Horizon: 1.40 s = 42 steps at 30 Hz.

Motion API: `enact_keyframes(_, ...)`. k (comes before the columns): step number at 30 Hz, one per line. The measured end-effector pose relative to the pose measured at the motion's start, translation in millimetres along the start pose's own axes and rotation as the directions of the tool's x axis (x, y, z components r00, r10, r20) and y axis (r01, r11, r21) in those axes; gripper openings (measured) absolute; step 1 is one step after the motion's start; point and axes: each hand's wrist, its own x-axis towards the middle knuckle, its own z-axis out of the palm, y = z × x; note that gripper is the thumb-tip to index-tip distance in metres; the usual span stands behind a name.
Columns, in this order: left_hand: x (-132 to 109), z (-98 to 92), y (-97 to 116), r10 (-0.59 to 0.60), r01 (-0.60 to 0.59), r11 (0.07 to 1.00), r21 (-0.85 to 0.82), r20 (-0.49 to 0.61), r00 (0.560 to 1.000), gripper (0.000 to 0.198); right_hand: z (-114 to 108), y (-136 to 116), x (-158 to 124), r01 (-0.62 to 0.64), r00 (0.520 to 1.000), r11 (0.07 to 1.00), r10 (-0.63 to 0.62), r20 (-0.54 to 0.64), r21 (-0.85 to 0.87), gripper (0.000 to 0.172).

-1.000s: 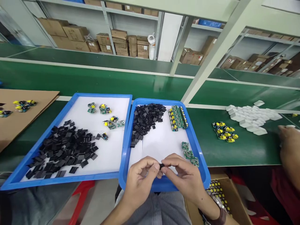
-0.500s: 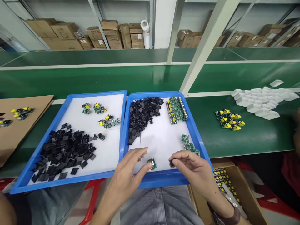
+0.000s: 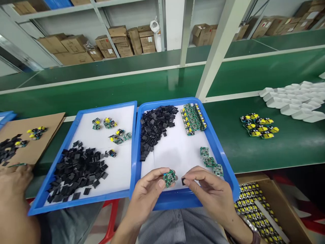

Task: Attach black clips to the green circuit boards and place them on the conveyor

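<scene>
My left hand (image 3: 147, 195) pinches a small green circuit board (image 3: 169, 177) above the near edge of the right blue tray (image 3: 220, 154). My right hand (image 3: 209, 191) pinches a small black piece (image 3: 183, 181) just right of the board, a short gap between the two. In that tray lie a heap of black pieces (image 3: 154, 127) at the far left, a row of green boards (image 3: 193, 118) at the far right, and three loose boards (image 3: 210, 160) near my right hand.
A second blue tray (image 3: 76, 127) to the left holds black pieces and a few boards. Another person's hand (image 3: 12, 189) rests at the left by a cardboard sheet (image 3: 38, 139). On the green belt lie yellow-topped boards (image 3: 259, 126) and white housings (image 3: 291, 100). A box of boards (image 3: 256, 213) stands at lower right.
My left hand picked the green board up from the tray floor and raised it. My right hand moved the black piece in close to it. The view shifted slightly right.
</scene>
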Motion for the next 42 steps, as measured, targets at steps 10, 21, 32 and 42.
enact_keyframes(10,1.1,-3.7,-4.0,0.043,-0.049,0.996,0.071,0.075,0.996,0.040,11.1,2.0,5.9,0.030,0.999,0.999,-0.029,0.018,-0.033,0.028)
enact_keyframes(21,5.5,2.4,-3.3,0.216,-0.228,0.945,0.234,0.077,0.973,0.043,18.4,4.4,2.9,-0.002,1.000,0.997,0.002,0.005,-0.073,0.016)
enact_keyframes(32,3.9,5.3,-6.4,0.287,-0.295,0.914,0.279,0.070,0.955,0.046,24.0,11.7,1.9,-0.054,0.998,0.998,0.055,0.004,-0.044,0.010)
enact_keyframes(42,-1.0,14.4,-9.4,0.365,-0.307,0.843,0.441,-0.052,0.929,0.049,15.3,5.4,-11.5,-0.071,0.995,0.997,0.073,0.067,-0.025,0.042)
